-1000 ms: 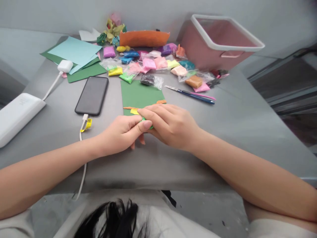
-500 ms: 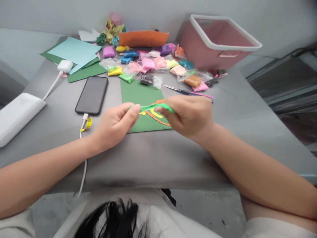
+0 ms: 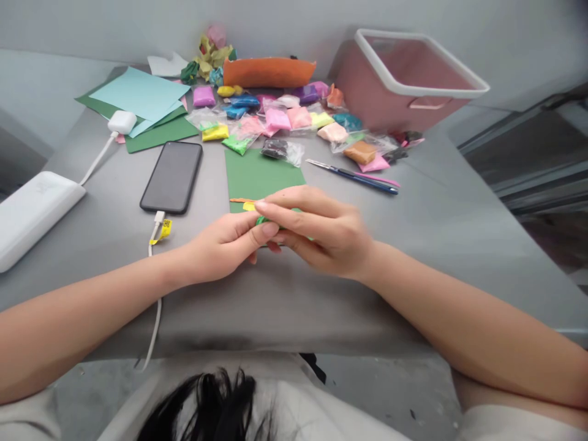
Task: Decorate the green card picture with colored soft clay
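Green clay-like material (image 3: 261, 220) sits pinched in the left hand (image 3: 229, 242), thumb on top, with the right hand (image 3: 328, 229) curled over it, probably so both sets of fingers can work it together. Both are above the near part of a green sheet (image 3: 261, 171), presumably lying there as a base. A slim blue-handled tool (image 3: 342, 170) rests beyond, seemingly within reach; bagged coloured packets (image 3: 278, 119) gather farther back, likely out of the way. Unlike half a second earlier, when the hands stretch the strand apart, they now meet, hiding most of the orange and yellow strips (image 3: 249, 206).
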The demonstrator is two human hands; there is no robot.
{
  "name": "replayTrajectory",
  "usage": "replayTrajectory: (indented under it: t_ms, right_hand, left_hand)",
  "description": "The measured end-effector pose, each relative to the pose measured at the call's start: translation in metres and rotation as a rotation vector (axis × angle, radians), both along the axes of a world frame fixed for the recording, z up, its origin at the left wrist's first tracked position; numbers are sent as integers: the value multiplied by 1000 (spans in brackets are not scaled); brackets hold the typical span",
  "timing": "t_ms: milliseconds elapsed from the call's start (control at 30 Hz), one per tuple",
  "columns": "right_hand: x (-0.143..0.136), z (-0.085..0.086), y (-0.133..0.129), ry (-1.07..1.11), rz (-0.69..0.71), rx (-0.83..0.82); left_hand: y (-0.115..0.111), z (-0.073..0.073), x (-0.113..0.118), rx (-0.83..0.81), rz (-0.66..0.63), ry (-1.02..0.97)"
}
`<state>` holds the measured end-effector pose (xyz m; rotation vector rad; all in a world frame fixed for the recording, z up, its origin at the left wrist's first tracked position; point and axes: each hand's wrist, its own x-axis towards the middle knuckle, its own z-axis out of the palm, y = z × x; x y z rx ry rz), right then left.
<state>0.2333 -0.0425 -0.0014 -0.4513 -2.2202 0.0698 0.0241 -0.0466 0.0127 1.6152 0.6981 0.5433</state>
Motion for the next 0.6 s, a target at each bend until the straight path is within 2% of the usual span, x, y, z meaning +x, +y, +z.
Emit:
replayTrajectory:
  t_ms: [100, 200, 300, 500, 600]
  right_hand:
    - [3, 6, -2, -28, -26, 51]
    - [4, 11, -8, -69, -71, 202]
    - [2, 15, -17, -66, -180, 307]
    - [2, 19, -25, -21, -322, 190]
    - [7, 18, -19, 51, -394, 143]
  left_hand:
    - [1, 3, -2, 10, -34, 27]
    - [0, 2, -2, -115, -75, -75]
    - [-3, 1, 1, -218, -44, -166]
    - [-3, 1, 3, -198, 96, -144]
    - [0, -1, 4, -256, 184, -234]
